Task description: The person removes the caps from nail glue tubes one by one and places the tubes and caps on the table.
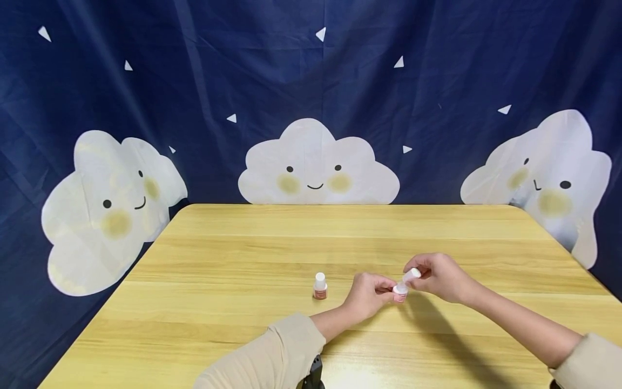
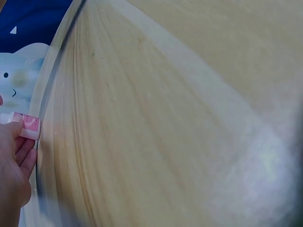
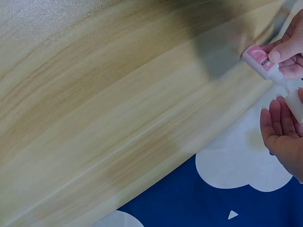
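Note:
A small bottle with a pink label is pinched between the thumb and fingers of my left hand, low over the table. In the right wrist view the bottle leans, its mouth towards my other hand. My right hand holds a white cap tilted at the bottle's mouth. Between bottle and cap shows a narrow whitish piece; whether it belongs to the cap or the neck I cannot tell. The left wrist view catches the pink label beside my fingers.
Left of my hands, a second small bottle with a white cap and reddish lower part stands upright on the wooden table. A dark blue curtain with white clouds hangs behind the table's far edge.

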{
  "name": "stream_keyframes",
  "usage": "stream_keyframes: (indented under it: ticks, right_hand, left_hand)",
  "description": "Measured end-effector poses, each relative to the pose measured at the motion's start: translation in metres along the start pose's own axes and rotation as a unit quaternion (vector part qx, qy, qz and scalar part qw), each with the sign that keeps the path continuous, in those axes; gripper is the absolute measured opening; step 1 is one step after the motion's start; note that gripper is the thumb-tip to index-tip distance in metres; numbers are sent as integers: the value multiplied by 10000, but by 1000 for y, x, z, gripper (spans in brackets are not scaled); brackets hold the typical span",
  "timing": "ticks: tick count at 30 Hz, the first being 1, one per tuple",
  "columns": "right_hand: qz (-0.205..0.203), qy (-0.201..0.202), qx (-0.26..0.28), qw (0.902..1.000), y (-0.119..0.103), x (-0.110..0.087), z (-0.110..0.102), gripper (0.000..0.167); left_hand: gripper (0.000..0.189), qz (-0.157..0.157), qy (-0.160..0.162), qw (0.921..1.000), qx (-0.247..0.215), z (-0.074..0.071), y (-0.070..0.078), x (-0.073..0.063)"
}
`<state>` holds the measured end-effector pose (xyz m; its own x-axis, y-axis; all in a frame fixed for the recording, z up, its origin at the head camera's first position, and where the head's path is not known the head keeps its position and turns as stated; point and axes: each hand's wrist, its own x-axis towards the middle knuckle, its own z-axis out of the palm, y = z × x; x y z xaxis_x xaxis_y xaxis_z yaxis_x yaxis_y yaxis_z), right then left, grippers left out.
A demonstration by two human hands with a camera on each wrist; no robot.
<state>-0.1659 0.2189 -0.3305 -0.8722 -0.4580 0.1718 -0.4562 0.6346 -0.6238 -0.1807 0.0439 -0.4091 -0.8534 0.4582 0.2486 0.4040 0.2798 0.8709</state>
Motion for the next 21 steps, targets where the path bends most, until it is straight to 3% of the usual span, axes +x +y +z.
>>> stream_keyframes:
  ticks: [13,21]
  right_hand:
    - [54,-135,-361,9992,-1,-1,-7,12]
    - [-38,-432,-479,9979,2,-1,-11,12]
  left_hand:
    - [21,25,-73,10000,-40,0,0,1]
    - [20,82,-1,10000,-39,0,0,1]
